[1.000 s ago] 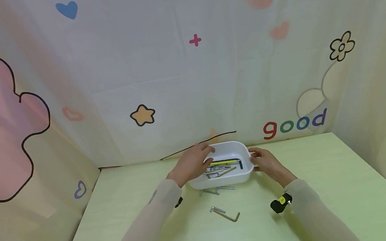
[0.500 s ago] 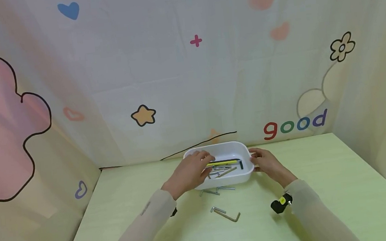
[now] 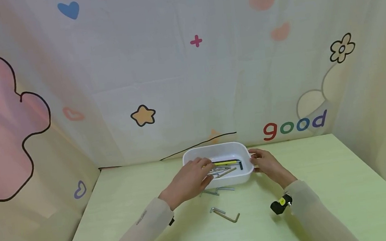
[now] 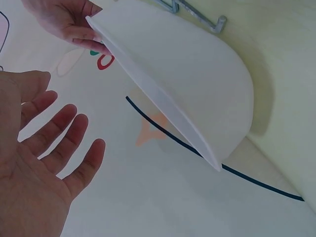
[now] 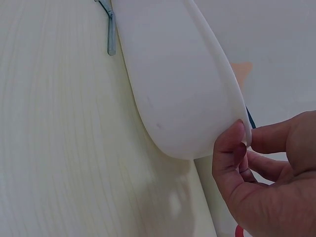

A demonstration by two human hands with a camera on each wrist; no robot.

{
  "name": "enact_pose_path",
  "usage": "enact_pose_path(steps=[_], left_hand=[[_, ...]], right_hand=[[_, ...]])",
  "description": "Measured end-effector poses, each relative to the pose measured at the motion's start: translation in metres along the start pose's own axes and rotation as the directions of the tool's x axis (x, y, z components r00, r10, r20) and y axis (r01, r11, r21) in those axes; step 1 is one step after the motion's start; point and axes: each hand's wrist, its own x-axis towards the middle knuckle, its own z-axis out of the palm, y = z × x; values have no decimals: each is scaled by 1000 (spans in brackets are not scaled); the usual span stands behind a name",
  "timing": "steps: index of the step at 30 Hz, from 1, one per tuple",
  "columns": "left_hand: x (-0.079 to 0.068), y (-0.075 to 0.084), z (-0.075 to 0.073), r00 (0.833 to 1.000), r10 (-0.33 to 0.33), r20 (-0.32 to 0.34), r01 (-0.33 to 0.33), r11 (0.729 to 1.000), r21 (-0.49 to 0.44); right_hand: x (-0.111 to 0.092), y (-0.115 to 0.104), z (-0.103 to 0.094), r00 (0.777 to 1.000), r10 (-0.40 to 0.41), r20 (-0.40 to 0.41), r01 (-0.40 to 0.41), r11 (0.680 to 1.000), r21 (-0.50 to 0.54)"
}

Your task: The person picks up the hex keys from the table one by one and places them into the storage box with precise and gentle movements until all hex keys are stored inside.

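A white plastic basin (image 3: 234, 180) stands on the table near the back curtain. My right hand (image 3: 268, 166) pinches its right end at the rim, and in the right wrist view the thumb (image 5: 229, 143) lies against the outer wall. Over the basin's left front side hovers my left hand (image 3: 188, 180), fingers loosely bent and holding nothing in the left wrist view. Inside lie several metal hex keys (image 3: 227, 172), a yellow stick (image 3: 231, 162) and a short dark piece (image 3: 241, 165); the left hand hides part of the contents.
Two silver hex keys lie just before the basin, one of them the right-hand key (image 3: 225, 189). Closer to me are a brass-coloured hex key (image 3: 227, 215) and a short silver one (image 3: 218, 209). A printed curtain (image 3: 174, 79) rises behind the table (image 3: 268, 230).
My left hand has drawn back to the left and towards me, uncovering the basin's far left rim. The right hand, the basin and the loose hex keys stay where they were.
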Motion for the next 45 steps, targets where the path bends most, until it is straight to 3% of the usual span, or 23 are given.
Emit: enact_pose_path(steps=[12,32,45], left_hand=[[-15,12,10,997,77,0,-77,997,15],[-34,35,44,977,198,84,-206,973,105],[-35,35,58,971,197,138,-213,971,107]], right_hand=[[0,2,-1,1000,15,7,-14,1000,-16],[2,2,0,1000,26,1,-26,1000,10],[2,2,-1,1000,15,6,-15,1000,11]])
